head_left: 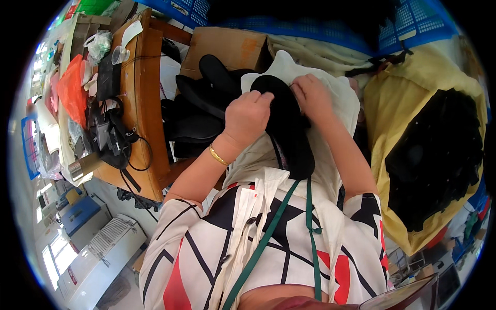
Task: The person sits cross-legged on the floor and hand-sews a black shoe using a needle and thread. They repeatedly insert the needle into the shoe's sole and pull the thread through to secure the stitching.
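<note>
A long black cloth shoe (292,139) lies over my lap, its rounded end pointing away from me. A strip of patterned lining shows along its left edge. My left hand (248,116), with a gold bangle at the wrist, is closed on the shoe's left edge near the far end. Across from it, my right hand (312,98) has its fingers bent and pressed at the shoe's right edge. The fingertips of both hands are partly hidden. A white cloth (338,98) spreads beneath the shoe and my right hand.
Several black shoes (194,124) are piled left of my lap, before a cardboard box (222,49). A wooden table (150,98) with bags and a cable stands further left. At right is a yellow sack (380,119) of black pieces (434,155). Blue crates (423,26) line the back.
</note>
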The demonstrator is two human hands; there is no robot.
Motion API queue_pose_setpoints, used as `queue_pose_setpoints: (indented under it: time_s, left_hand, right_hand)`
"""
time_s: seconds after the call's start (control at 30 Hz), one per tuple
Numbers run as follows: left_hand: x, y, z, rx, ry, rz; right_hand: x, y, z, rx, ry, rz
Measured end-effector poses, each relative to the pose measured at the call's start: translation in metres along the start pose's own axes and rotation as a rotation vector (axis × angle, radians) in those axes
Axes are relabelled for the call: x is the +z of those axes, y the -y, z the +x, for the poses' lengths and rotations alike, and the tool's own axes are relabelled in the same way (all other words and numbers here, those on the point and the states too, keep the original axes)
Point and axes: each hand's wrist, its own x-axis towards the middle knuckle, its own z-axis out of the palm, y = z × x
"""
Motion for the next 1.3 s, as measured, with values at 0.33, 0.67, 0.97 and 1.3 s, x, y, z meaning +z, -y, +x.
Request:
queue_pose_setpoints:
  time_s: [0.33,0.67,0.97,1.3]
  left_hand:
    - [0.012,-0.013,-0.01,-0.182,0.122,-0.1]
    - [0.025,0.004,0.009,0.032,0.036,-0.183]
    - [0.029,-0.005,0.067,0.391,0.067,-0.059]
    - [0.069,-0.021,-0.007,0.373,0.41,-0.273]
  right_hand:
    - [0.007,0.062,0.01,0.576,-0.119,1.565]
    - [-0.037,0.09,-0.008,0.435,-0.218,1.45]
    - [-0.064,0.089,-0.024,0.255,-0.387,1.271]
    - [-0.056,0.102,-0.116,0.493,-0.178,1.03]
